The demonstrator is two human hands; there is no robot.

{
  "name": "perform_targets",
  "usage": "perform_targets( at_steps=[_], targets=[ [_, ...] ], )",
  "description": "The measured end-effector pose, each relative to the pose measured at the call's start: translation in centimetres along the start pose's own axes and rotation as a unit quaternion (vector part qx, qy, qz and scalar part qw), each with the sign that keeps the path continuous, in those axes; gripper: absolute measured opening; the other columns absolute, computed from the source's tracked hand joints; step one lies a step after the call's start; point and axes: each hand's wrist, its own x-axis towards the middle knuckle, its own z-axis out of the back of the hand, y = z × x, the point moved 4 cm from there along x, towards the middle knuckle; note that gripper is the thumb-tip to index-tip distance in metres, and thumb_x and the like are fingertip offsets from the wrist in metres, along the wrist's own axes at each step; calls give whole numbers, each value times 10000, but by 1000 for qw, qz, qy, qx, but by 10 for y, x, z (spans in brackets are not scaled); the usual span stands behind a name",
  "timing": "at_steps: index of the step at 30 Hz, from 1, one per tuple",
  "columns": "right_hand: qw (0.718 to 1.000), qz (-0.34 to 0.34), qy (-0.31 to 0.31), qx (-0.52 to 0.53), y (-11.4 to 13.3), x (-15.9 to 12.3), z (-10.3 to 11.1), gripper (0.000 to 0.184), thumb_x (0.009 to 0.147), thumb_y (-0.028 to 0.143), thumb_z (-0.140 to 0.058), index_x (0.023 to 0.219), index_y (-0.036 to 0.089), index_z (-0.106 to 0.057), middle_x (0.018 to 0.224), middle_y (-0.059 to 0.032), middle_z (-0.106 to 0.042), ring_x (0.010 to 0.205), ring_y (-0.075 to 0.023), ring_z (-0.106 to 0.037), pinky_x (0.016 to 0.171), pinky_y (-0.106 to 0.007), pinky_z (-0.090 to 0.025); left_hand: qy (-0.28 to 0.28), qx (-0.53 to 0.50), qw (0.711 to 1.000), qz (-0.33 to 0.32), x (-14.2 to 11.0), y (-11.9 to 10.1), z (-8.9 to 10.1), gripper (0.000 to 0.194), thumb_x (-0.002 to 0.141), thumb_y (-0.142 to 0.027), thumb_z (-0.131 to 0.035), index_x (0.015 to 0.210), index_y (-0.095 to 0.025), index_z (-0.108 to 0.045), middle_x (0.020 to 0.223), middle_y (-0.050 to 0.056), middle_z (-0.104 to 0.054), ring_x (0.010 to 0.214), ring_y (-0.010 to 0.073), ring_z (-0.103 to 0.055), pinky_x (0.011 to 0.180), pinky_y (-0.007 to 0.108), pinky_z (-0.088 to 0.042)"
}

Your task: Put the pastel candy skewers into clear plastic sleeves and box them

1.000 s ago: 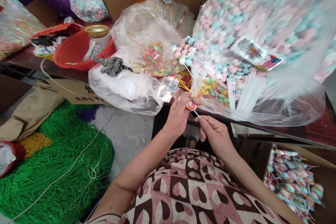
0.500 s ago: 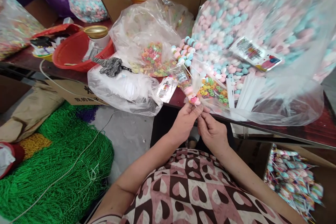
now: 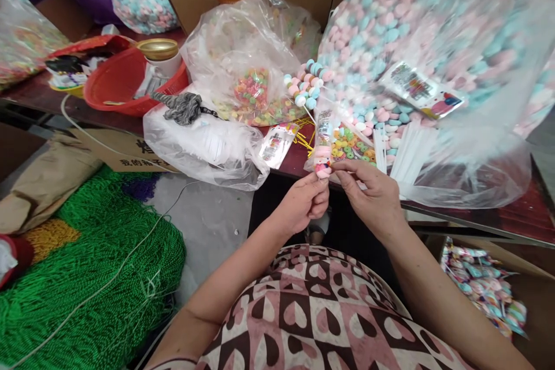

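Observation:
A wrapped marshmallow candy stick (image 3: 323, 141) stands nearly upright in front of me, in a clear printed wrapper with pink pieces at its lower end. My left hand (image 3: 307, 199) is closed around its bottom, fingers curled in. At the lower right side of the wrapper, my right hand (image 3: 370, 191) pinches with thumb and forefinger; whatever is between those fingertips is too small to make out. Yellow ties (image 3: 304, 134) lie on the table just left of the candy stick. Behind it are colourful candy rings (image 3: 353, 147) and skewered marshmallows (image 3: 306, 84).
A large clear bag of pink and blue marshmallows (image 3: 373, 23) fills the right side, with white sticks (image 3: 410, 153) before it. Left are a red basket (image 3: 124, 84) and a bag of white sticks (image 3: 208, 150). A carton (image 3: 535, 306) of wrapped candies sits low right; green cords (image 3: 99, 277) lie left.
The candy stick has turned from leaning left to nearly upright. My right hand has moved right and up, away from my left fingers to the wrapper's side. The yellow ties have come into view.

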Motion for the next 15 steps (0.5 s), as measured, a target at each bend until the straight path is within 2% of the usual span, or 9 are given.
perform_targets(
  at_steps=[5,12,15],
  targets=[
    [1000,-15,25,10,-7,1,-10,208,924,297,-546,966,236,-740,950,-49,-771,919,-226,-713,839,-362,-544,4,10,1000,18,-2,1,-1,253,797,-375,-657,899,-219,-486,572,-100,-324,379,24,-244,364,141,-136],
    [999,-44,22,9,-8,4,-8,213,901,315,-574,954,214,-754,919,-51,-779,850,-223,-723,774,-344,-554,-25,84,996,-13,1,9,4,364,828,-536,-636,975,-225,-519,539,-113,-287,384,28,-173,354,144,-112],
    [999,-23,22,-20,-8,5,-11,209,895,313,-577,945,214,-754,913,-56,-779,848,-226,-722,778,-349,-551,-27,86,996,-16,2,13,6,396,810,-569,-646,947,-221,-513,521,-115,-286,377,28,-169,349,153,-103]
  ],
)
